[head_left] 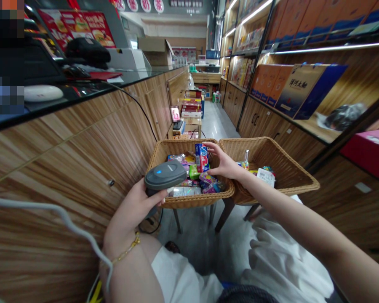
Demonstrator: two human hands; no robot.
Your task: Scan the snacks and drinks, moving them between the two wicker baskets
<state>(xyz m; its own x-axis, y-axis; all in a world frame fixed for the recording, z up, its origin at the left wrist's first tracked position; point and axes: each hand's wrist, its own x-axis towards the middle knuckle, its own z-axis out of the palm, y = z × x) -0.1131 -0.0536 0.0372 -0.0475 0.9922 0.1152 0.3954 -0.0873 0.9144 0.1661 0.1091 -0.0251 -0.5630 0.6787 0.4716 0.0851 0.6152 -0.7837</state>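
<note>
Left hand [134, 206]: my fingers [156, 201] are curled tight around the grip of a handheld barcode scanner [164, 174], its dark head held level above the near rim of the basket, a gold bracelet [126, 249] on my wrist.

Right hand [224, 164]: my fingers [212, 147] are spread apart, not closed on anything, and reach leftward over the gap between the baskets. Their tips sit just beside a red-and-blue carton [202, 158]; I can't tell whether they touch it.

Carton: it stands in the left wicker basket [189, 147], long axis nearly upright, to the left of my right fingers and well clear of the scanner. My right hand is the nearer one (the left is busy anyway).

Left basket: mixed small packets are crammed around the carton.

Right basket: the second wicker basket [271, 145] touches the first and holds a small bottle [246, 160] and more packets.

Around me: a wood-veneer counter [66, 164] runs along my left, with shelves of gift boxes [298, 90] to my right.
</note>
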